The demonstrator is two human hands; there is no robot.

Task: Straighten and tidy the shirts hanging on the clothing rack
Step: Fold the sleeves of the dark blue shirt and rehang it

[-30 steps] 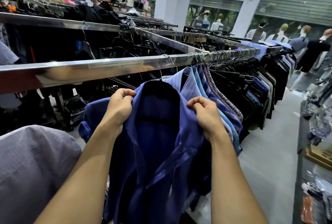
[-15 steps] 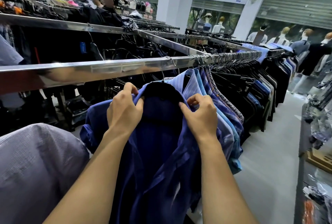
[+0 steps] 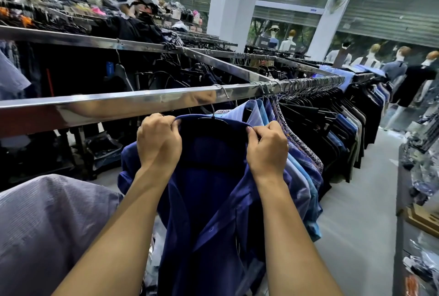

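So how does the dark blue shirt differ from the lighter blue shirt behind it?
The dark blue shirt is plain; the lighter blue shirt has fine stripes. The left hand and right hand pinch the dark blue shirt's collar; neither grips the lighter blue shirt. The dark blue shirt shows its open front, the lighter blue shirt mostly an edge. Both hang from one rail.
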